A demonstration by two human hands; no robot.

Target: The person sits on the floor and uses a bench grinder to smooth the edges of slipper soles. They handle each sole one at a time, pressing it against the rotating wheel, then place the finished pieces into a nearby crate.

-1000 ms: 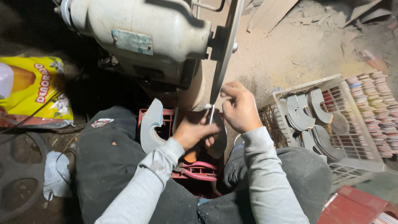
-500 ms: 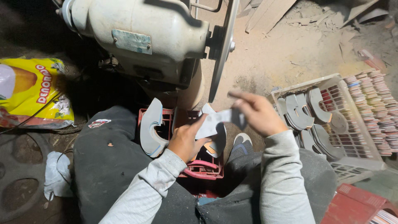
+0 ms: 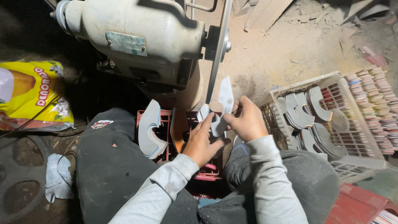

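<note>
Before the grinder (image 3: 137,41), both hands' fingers (image 3: 238,108) pinch a grey curved piece (image 3: 224,103).

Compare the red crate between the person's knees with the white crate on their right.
The red crate is small and sits between the legs, partly hidden by the hands; the white crate is larger, stands on the dusty floor and shows nearly in full. The red crate holds a few curved pieces standing on edge; the white crate holds many grey curved pieces leaning in rows. Both are slotted plastic crates holding similar curved cut pieces.
</note>
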